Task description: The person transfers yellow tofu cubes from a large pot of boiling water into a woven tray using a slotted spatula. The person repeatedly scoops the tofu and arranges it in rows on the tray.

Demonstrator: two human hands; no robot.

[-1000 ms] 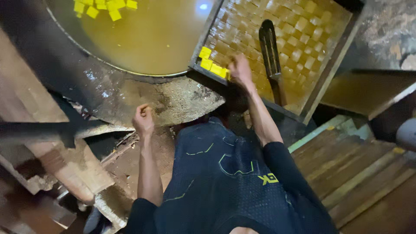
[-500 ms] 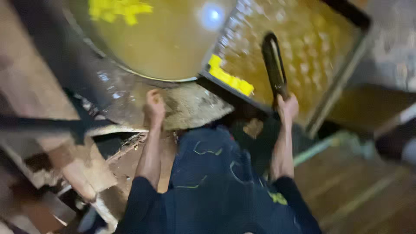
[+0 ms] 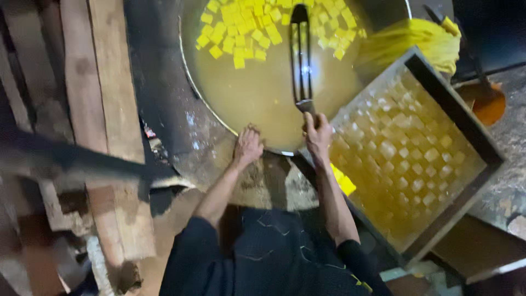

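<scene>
In the centre of the frame the right hand (image 3: 318,134) has its fingers clamped round the handle end of a long dark slotted spatula (image 3: 300,55), whose blade reaches up across the big round pan (image 3: 189,82) filling the top of the frame. The left hand (image 3: 247,145) rests just beside it on the pan's near rim, fingers curled together; whether it grips the rim or only leans there is hard to tell in the blur. Yellow cubes (image 3: 246,24) float bunched at the upper part of the pan in cloudy yellowish liquid.

The spatula looks stiff and fairly light, probably metal, best held far back at the handle as it is, away from the liquid. The cubes look soft and slippery, likely to break if pressed, so they would want lifting from beneath on the flat blade.

At the right a dark-framed rectangular tray (image 3: 455,126) holds a grid of pale wet cubes, and a yellow cloth (image 3: 416,44) lies bunched at its upper corner.
</scene>
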